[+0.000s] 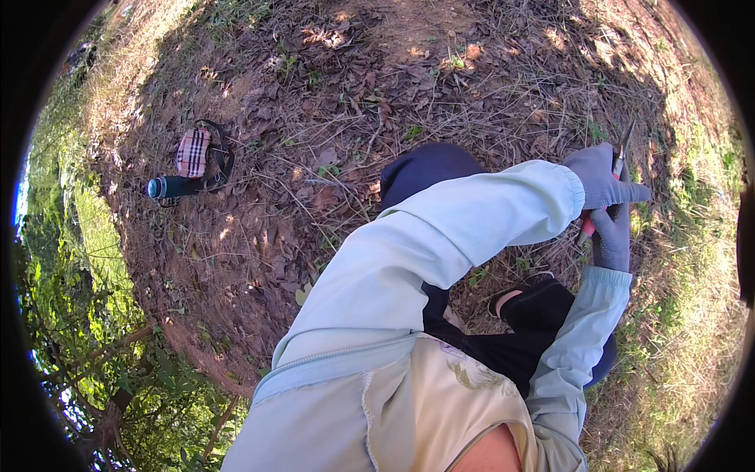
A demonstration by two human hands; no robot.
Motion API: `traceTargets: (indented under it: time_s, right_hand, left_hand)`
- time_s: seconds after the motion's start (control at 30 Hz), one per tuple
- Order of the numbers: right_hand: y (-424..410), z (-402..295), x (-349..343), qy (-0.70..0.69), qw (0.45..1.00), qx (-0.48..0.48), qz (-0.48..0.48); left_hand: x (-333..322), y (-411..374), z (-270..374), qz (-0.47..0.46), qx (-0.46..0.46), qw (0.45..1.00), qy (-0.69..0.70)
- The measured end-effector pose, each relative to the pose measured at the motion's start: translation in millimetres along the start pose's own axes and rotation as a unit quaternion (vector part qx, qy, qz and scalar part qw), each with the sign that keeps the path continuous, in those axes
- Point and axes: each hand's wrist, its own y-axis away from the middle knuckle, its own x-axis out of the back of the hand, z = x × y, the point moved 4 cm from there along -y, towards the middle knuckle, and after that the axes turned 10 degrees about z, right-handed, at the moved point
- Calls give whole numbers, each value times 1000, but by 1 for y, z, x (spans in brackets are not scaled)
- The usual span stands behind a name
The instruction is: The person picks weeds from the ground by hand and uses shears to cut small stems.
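Note:
Both hands wear grey knit work gloves and meet at the right of the view. My left hand (pixel 598 177) crosses above my right hand (pixel 613 239), one finger pointing right. Between them runs a slim hand tool (pixel 617 167) with red parts; its pointed metal end sticks up past my left hand. A red part emerges beside the thumb of my right hand, which grips it. The overlap hides the tool's middle, so whether it is one piece, and whether my left hand grips it, cannot be told.
A plaid pouch (pixel 192 153) with a black strap (pixel 223 159) lies on leaf-strewn ground (pixel 259 236), touching a dark teal bottle (pixel 177 187). My bent knees (pixel 430 171) and a dark shoe (pixel 501 301) are below my arms. Grass lines the right side; branches (pixel 109 422) stand lower left.

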Motion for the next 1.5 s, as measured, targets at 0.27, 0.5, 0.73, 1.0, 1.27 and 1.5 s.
traceTargets:
  time_s: [0.27,0.5,0.73,1.0,1.27,1.5]
  right_hand:
    - [34,-29,-3,-9,995,-18,95]
    - [79,-87,58,-220,960,20,171]
    - [116,-151,85,-218,961,63,159]
    - [97,-189,1,-232,969,79,30]
    - [16,-118,-90,-412,909,-40,-51]
    - [5,-59,-111,-382,909,-151,-67]
  left_hand:
    - [9,3,3,-8,-206,961,-183]
    - [74,11,15,150,-93,981,-86]
    - [94,-16,-28,89,-83,989,-89]
    - [105,1,-45,133,-55,989,-42]
    - [155,31,-81,251,-34,967,-21]
    - [185,112,-48,365,56,928,48]
